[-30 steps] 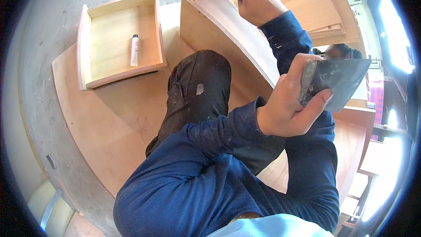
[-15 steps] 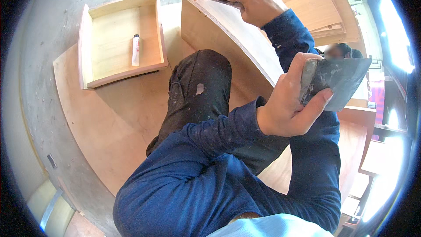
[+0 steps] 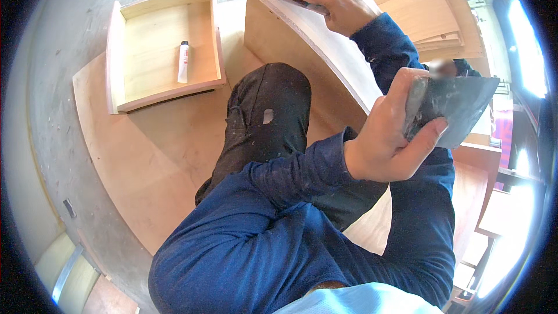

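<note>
"What can't we make out around the grips?"

"Under our right hand point(image 3: 340, 3), the fingers cover most of a dark flat tool point(image 3: 311, 4), so we can't see how its whole edge meets the white surface point(image 3: 325, 35) beneath. Farther along, that surface goes out of sight behind our right sleeve and left hand point(image 3: 389, 131). Just beyond the left grip, another person point(image 3: 468, 68) is partly covered by the grey plate point(image 3: 465, 107) we hold up."

"So both hands are closed on something?"

"Yes: the right is clamped on the dark tool, at the far end of the white surface; the left has the grey plate pinched by its thicker near side, our thumb across the broad face."

"Which way do they point?"

"The dark tool's long axis slants from far left to near right, much like the white surface. The plate sticks out to the right of the left grip, its broad face turned up to us."

"And containers?"

"Left of the right grip, well apart from it, an open wooden drawer point(image 3: 168, 94) holds one white tube point(image 3: 183, 61), lying with its dark cap pointing away from us. Right of that same grip, wooden boards point(image 3: 415, 11) lie stacked."
</note>
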Demonstrator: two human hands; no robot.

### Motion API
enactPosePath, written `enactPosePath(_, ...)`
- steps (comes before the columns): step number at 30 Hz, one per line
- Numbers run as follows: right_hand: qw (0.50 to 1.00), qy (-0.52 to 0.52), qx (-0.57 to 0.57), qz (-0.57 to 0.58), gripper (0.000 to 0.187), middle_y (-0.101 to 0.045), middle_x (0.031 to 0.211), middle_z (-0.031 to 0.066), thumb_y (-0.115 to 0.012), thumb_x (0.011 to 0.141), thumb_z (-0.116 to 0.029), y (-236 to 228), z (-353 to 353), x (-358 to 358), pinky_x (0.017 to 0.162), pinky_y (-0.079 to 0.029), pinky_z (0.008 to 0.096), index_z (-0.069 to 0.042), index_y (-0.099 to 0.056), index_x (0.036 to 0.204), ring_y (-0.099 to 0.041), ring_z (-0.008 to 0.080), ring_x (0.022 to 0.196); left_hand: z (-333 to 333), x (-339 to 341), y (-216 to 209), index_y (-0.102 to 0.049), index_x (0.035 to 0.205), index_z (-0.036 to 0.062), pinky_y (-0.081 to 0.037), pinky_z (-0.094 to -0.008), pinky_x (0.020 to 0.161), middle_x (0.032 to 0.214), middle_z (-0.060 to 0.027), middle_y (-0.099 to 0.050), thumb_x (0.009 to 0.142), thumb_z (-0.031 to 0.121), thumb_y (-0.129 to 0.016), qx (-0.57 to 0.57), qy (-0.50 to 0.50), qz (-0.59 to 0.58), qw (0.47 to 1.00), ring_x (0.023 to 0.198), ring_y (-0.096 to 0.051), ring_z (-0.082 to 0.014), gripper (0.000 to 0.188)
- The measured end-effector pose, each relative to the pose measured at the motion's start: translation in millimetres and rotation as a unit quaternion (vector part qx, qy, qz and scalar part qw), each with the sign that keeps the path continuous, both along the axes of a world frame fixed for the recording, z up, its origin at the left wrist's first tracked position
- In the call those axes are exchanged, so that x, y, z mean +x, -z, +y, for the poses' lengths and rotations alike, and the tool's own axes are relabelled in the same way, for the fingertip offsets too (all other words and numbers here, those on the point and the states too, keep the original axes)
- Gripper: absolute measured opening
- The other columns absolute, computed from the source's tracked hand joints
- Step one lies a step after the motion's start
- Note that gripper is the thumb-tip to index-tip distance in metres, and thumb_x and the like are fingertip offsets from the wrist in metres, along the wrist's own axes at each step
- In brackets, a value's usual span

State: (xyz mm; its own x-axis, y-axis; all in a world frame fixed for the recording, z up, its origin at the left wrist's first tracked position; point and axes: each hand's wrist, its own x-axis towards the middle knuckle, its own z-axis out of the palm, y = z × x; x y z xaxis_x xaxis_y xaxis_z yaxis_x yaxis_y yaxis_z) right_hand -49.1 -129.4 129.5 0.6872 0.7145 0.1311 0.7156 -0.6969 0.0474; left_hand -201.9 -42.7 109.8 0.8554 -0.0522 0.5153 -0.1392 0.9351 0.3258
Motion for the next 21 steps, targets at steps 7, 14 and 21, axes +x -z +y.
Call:
enactPosePath(7,0.998,0.007,-0.02,0.051,0.057,-0.065,0.12,0.0083,-0.059,0.07,0.011,-4.2,6.1,9.1,0.101,-0.045,0.0397,-0.014,-0.067,0.12,-0.058,0.027,0.116,16.1,2.9,3.0,-0.037,0.123,-0.0006,-0.049,-0.0315,0.069,0.086,-0.0154,-0.062,0.089,0.004,-0.059,0.163,-0.077,-0.002,0.984,0.075,-0.065,-0.0229,0.041)
enactPosePath(14,0.995,0.021,-0.065,-0.076,0.062,-0.064,0.126,0.0098,-0.063,0.07,0.014,37.0,-19.7,13.6,0.105,-0.043,0.0415,-0.017,-0.067,0.124,-0.056,0.0275,0.122,7.5,0.3,2.5,-0.037,0.123,-0.0005,-0.049,-0.0319,0.067,0.086,-0.0161,-0.062,0.088,0.004,-0.059,0.135,-0.07,-0.019,0.988,0.074,-0.066,-0.0228,0.041)
enactPosePath(21,0.995,0.034,-0.086,-0.025,0.054,-0.064,0.127,0.0084,-0.065,0.074,0.008,14.7,-5.2,8.6,0.104,-0.044,0.0414,-0.016,-0.067,0.123,-0.056,0.026,0.122,23.5,3.5,-12.2,-0.037,0.123,-0.0007,-0.049,-0.0327,0.068,0.087,-0.0166,-0.061,0.088,0.004,-0.058,0.071,-0.017,0.031,0.997,0.076,-0.065,-0.0243,0.041)
